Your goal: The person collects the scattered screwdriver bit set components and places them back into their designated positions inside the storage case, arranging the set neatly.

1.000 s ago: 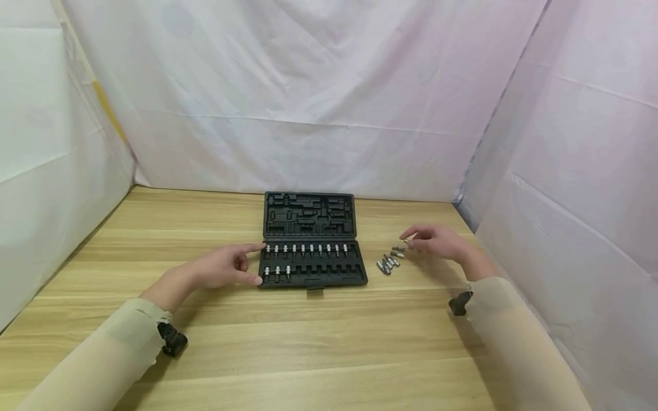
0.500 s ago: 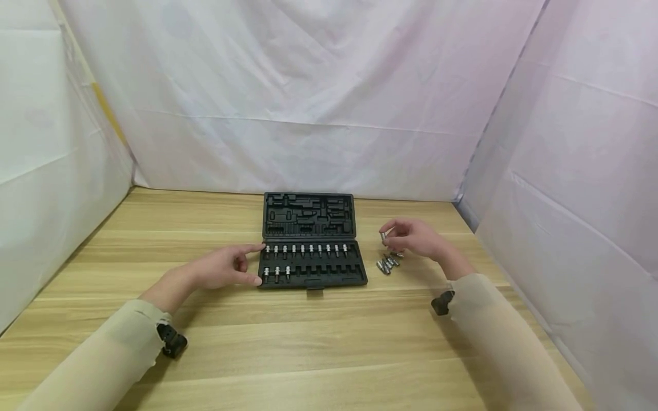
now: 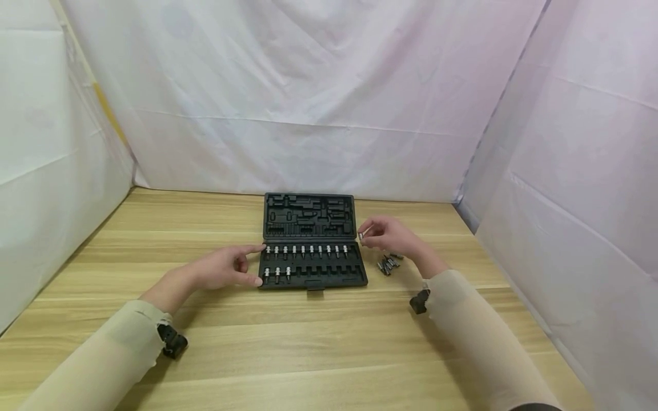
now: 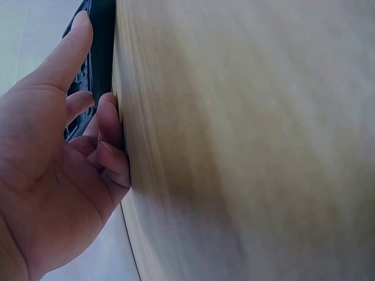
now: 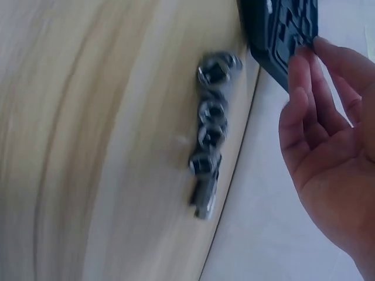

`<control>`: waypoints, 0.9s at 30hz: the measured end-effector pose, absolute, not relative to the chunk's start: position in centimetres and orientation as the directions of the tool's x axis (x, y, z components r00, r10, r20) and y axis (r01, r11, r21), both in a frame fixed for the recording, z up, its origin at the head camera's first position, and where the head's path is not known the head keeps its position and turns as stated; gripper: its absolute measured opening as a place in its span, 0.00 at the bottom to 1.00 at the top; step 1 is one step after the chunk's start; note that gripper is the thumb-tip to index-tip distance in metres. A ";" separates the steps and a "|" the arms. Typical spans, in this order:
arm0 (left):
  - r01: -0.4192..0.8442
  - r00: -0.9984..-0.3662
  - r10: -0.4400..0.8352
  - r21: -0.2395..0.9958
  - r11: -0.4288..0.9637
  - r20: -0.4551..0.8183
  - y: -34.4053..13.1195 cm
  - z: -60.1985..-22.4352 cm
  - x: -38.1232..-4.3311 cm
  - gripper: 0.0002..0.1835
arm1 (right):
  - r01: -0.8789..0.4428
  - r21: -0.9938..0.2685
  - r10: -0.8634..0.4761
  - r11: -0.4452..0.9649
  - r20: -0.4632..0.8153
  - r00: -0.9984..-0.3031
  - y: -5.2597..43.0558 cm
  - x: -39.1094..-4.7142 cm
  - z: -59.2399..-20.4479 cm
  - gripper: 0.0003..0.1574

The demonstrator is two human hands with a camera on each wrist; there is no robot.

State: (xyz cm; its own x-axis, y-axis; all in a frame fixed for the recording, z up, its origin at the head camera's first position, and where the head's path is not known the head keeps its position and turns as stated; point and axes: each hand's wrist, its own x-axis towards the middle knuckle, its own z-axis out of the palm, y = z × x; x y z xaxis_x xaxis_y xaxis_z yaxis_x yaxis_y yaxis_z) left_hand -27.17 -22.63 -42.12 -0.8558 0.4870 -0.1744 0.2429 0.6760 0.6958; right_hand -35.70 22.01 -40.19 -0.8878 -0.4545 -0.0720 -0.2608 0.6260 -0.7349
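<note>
An open black tool case [image 3: 312, 279] stands on the wooden table. Silver bit sockets [image 3: 302, 251] fill most of its back row, and three more bit sockets [image 3: 277, 273] sit at the left of the front row. With thumb and index finger spread, my left hand [image 3: 221, 268] touches the case's left side; its other fingers bend loosely. My right hand [image 3: 390, 235] pinches a small silver bit socket [image 3: 361, 236] between thumb and fingertips, right at the case's right edge by the hinge. In the right wrist view the fingers mostly hide that piece.
A small pile of loose bit sockets [image 3: 388, 264] lies to the right of the case, below my right hand. The case lid [image 3: 310, 216] with moulded recesses leans back. White sheets [image 3: 298, 114] hang behind and along both sides of the table.
My right hand has moved left from beyond the loose pile to the case's right edge, carrying the pinched bit socket. My left hand has stayed on the case.
</note>
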 end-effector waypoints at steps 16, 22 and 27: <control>0.246 -0.853 0.492 0.697 0.673 -0.174 -22.6 -42.2 -27.2 0.53 | -0.269 -0.617 -0.448 0.740 -0.153 -0.881 19.8 -36.3 -41.4 0.12; 0.243 -0.853 0.491 0.698 0.674 -0.177 -22.6 -42.1 -27.3 0.53 | -0.271 -0.608 -0.455 0.746 -0.168 -0.875 20.1 -36.1 -41.4 0.10; 0.235 -0.857 0.484 0.699 0.675 -0.179 -22.6 -42.2 -27.2 0.53 | -0.257 -0.623 -0.450 0.739 -0.173 -0.876 20.3 -36.4 -41.6 0.13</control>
State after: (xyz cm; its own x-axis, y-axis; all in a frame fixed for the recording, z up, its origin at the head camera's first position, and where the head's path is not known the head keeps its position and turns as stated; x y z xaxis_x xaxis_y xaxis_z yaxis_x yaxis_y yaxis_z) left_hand -27.20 -22.62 -42.17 -0.8567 0.4838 -0.1787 0.2354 0.6751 0.6991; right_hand -36.38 20.26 -41.55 -0.8760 -0.4503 -0.1728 -0.2571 0.7390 -0.6228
